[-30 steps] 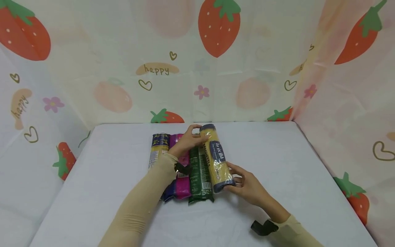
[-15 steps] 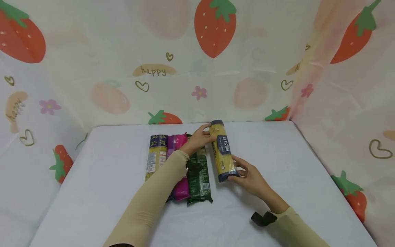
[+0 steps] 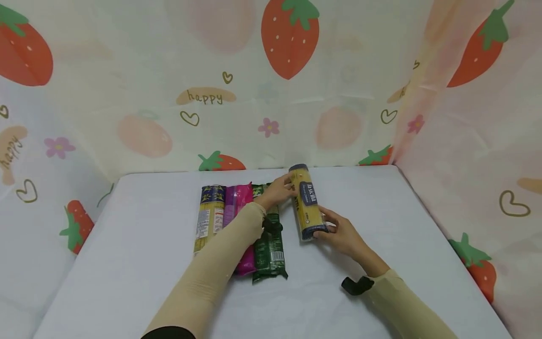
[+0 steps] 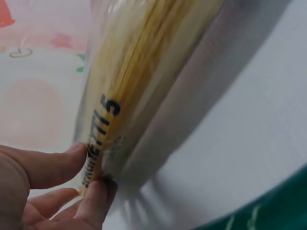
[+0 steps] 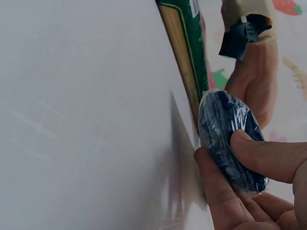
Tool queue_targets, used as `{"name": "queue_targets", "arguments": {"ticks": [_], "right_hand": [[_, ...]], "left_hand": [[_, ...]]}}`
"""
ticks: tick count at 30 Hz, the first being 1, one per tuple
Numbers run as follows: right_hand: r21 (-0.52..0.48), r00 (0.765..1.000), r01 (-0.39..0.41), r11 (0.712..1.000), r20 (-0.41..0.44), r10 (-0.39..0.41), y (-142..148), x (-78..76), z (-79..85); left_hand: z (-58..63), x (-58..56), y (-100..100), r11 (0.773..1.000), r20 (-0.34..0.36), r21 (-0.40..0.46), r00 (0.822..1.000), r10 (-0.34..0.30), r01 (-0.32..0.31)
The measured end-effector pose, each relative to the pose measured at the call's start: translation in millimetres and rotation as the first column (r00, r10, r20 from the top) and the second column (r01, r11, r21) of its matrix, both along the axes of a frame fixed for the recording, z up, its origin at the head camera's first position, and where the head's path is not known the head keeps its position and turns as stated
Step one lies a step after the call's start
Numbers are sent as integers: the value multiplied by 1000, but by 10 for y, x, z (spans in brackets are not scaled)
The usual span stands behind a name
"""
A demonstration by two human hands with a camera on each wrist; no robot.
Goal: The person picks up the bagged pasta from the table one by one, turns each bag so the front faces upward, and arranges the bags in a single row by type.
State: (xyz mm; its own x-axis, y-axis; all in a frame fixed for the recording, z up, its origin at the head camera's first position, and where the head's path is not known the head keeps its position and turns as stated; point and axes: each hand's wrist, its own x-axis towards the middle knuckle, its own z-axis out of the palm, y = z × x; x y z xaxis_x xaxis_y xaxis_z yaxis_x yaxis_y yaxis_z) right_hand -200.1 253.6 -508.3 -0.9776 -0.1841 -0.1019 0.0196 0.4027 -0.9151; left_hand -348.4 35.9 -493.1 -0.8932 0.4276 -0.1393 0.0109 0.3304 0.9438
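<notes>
both hands [image 3: 279,190] [image 3: 343,235] grip yellow packet [image 3: 308,207] — table's right edge [image 3: 426,217] well apart

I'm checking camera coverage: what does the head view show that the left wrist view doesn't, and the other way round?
Only the head view shows the right hand, the pink pack, the blue-topped pack and the label of the held pack. Only the left wrist view shows a readable 5 printed on that pack. Both show the left hand pinching it, the white table and the green pack.
</notes>
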Motion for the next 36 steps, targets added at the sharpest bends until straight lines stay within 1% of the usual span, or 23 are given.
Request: {"name": "queue_targets", "arguments": {"ticks": [3, 5, 7, 10, 12, 15, 19, 22, 24, 26, 28, 29, 31, 33, 35, 36], "right_hand": [[10, 1000, -2, 1000, 20, 2, -5, -46, -30], [40, 1000, -11, 999, 24, 10, -2, -65, -43], [82, 1000, -10, 997, 14, 9, -5, -83, -43], [152, 1000, -10, 988, -9, 12, -16, -107, -31], [195, 1000, -4, 981, -12, 6, -29, -116, -22], [233, 1000, -10, 972, -2, 10, -46, -110, -9], [279, 1000, 3, 960, -18, 2, -69, -72, 22], [310, 1000, 21, 950, -28, -13, -91, -21, 61], [335, 999, 31, 942, -42, -18, -119, 21, 91], [356, 997, 41, 934, -73, -16, -171, 75, 126], [371, 993, 54, 927, -119, -10, -244, 137, 155], [376, 989, 60, 925, -145, -5, -286, 170, 162], [376, 982, 64, 924, -188, 9, -376, 242, 169], [368, 976, 64, 927, -218, 20, -461, 309, 160], [354, 972, 54, 934, -234, 33, -536, 367, 145], [351, 969, 45, 935, -241, 44, -570, 391, 138]], "left_hand": [[-30, -6, -16, 1000, 13, -15, 1000, 1, -1], [-52, -19, -33, 1000, 23, -15, 1000, -9, 9], [-60, -33, -55, 1000, 24, -15, 999, -25, 26], [-68, -55, -104, 997, 6, -27, 998, -70, 70], [-59, -57, -147, 994, -12, -44, 995, -97, 96], [-25, -38, -220, 988, -45, -94, 991, -130, 125], [59, -6, -314, 979, -108, -152, 982, -154, 136], [104, 3, -415, 966, -173, -217, 968, -181, 142], [120, 9, -507, 952, -205, -272, 959, -197, 137], [131, 14, -607, 933, -236, -340, 950, -206, 118], [145, 25, -698, 912, -253, -397, 944, -211, 97], [151, 29, -738, 898, -261, -431, 941, -216, 86], [153, 31, -804, 863, -291, -502, 928, -233, 60], [146, 40, -854, 830, -298, -556, 920, -255, 50], [131, 47, -893, 804, -301, -593, 914, -272, 44], [117, 47, -908, 796, -302, -604, 912, -278, 43]]}}
